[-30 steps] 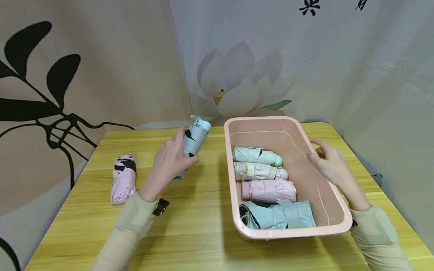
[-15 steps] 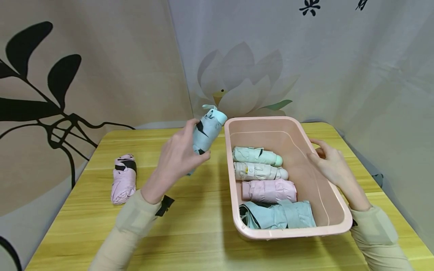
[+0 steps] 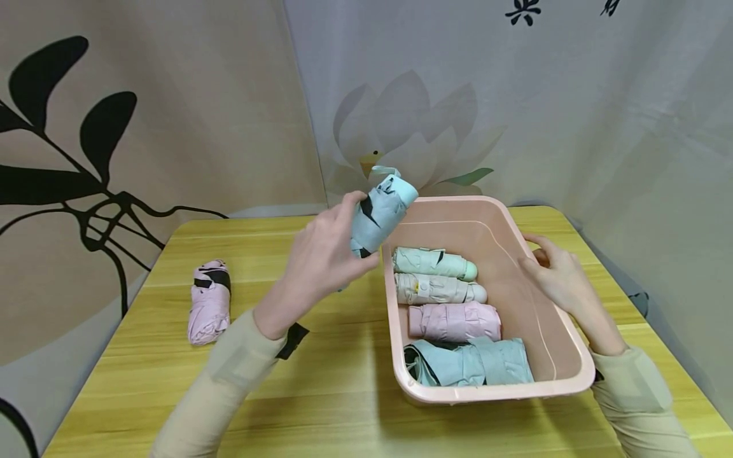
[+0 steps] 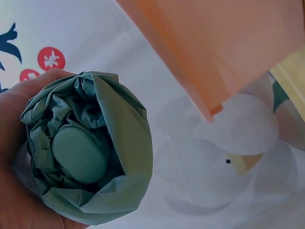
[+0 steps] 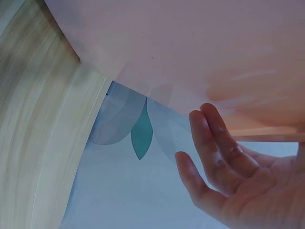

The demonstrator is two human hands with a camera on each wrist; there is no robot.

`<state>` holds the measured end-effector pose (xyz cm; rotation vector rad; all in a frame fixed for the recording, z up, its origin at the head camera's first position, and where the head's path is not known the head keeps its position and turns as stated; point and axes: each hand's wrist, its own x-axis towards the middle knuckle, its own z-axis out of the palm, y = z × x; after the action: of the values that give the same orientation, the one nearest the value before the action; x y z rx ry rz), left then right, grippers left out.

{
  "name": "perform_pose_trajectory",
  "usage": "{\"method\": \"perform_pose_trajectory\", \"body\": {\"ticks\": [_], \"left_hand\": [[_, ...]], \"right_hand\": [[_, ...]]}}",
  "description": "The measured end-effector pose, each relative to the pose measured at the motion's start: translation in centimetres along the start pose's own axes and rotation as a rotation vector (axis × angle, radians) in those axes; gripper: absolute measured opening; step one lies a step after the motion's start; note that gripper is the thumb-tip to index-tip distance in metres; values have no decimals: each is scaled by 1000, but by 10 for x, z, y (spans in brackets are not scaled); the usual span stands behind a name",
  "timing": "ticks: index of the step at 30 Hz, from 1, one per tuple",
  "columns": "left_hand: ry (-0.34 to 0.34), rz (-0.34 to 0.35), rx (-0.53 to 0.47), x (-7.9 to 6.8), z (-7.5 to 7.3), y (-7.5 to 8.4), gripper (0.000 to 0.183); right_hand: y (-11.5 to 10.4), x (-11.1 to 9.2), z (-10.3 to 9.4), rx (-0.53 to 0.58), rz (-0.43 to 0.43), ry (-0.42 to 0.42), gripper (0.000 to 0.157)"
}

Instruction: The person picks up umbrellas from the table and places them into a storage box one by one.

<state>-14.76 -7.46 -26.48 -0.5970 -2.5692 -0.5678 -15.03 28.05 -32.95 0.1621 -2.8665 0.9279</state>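
Observation:
My left hand grips a folded light-blue compact umbrella, raised above the table at the bin's left rim. Its pale cap and strap point up and right. The left wrist view looks onto the umbrella's other end, where a rounded handle sits among fabric folds. The pink plastic bin holds several folded umbrellas in a row: mint, white, pink and blue-grey. My right hand holds the bin's right rim, thumb over the inside; its other fingers extend outside the wall.
Another folded umbrella, pink with a black pattern, lies on the wooden table at the left. A printed cloth hangs behind the table. The bin stands on the table's right half.
My left hand has carried the light-blue umbrella right and slightly up, to overlap the bin's left rim in the head view. The right hand and bin stay in place.

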Motion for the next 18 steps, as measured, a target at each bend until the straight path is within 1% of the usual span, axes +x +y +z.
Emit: {"method": "perform_pose_trajectory", "body": {"ticks": [5,13,18], "left_hand": [[-44,23,-14,6,-2,9,75],[-140,72,-112,14,-2,21,74],[-208,116,-140,18,0,30,72]], "right_hand": [[1,1,0,6,-2,-3,50],[0,1,0,6,-13,3,49],[-1,0,-1,-8,-7,7,48]]}}
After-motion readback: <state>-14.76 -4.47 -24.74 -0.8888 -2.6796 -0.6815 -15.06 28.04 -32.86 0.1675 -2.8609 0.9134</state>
